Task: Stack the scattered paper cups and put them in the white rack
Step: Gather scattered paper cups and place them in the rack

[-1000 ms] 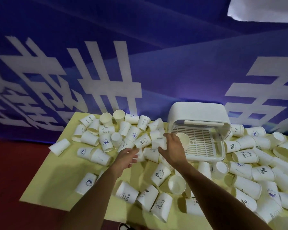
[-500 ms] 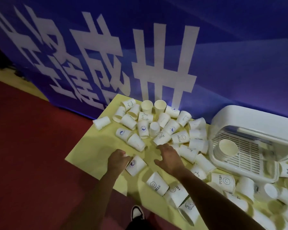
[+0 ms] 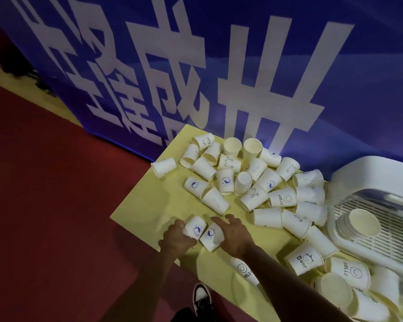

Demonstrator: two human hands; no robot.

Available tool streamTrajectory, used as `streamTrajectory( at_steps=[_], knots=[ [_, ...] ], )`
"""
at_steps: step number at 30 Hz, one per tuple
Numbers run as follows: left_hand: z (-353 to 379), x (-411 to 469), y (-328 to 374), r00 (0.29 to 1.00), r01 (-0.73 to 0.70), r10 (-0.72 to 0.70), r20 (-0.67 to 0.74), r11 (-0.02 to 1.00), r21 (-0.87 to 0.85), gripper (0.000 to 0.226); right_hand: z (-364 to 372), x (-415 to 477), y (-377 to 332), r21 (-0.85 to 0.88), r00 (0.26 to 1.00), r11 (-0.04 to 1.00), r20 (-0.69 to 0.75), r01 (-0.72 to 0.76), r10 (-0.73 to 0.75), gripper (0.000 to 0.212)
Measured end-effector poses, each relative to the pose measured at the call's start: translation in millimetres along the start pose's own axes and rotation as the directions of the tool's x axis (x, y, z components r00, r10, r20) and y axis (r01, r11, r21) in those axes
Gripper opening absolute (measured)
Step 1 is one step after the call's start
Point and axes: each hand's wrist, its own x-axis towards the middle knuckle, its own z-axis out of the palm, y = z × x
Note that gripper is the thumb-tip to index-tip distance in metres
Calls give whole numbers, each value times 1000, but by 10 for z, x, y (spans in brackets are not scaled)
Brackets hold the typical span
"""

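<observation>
Yellow table [image 3: 158, 205] over red floor [image 3: 44, 205], viewed from its near edge. Nearest, below the wrists: one shoe [image 3: 201, 298]. Left hand [image 3: 176, 239]: fingers curled round a cup [image 3: 194, 228] lying on its side, whale logo up. Right hand [image 3: 236, 233]: fingers spread and loosely bent, gripping nothing. Its thumb side touches a second cup [image 3: 211, 237], which lies between the two hands, against the first. Just beyond the fingertips: loose cups [image 3: 254, 182], most on their sides, a few upright, heaped toward the table's far edge and trailing right of the right hand. Well to the right of the right fingers: white rack [image 3: 358, 177] with a cup stack [image 3: 361, 223] on its grid. Behind all: blue banner [image 3: 335, 77] with white characters.
</observation>
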Motion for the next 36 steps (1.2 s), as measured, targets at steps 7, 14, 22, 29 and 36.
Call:
streamTrajectory(
  at_steps=[7,14,22,29,36],
  knots=[
    [32,115,-31,999,-41,40,13,999,4,74,58,139,8,-97,999,995,32,5,-1,77],
    [4,147,-64,999,-29,26,-20,986,-164,78,11,113,89,-74,1000,997,-14,-24,23,76],
    [-19,44,197,997,-73,70,-22,949,-308,75,-220,-76,304,258,972,964,-201,-70,124,67],
    [185,-105,823,971,-217,236,30,931,-292,65,-537,-492,850,523,872,848,-373,-84,317,76],
    [562,-339,1546,929,-314,344,133,927,-205,70,-800,-1090,1517,792,695,610,-424,-26,580,70]
  ],
)
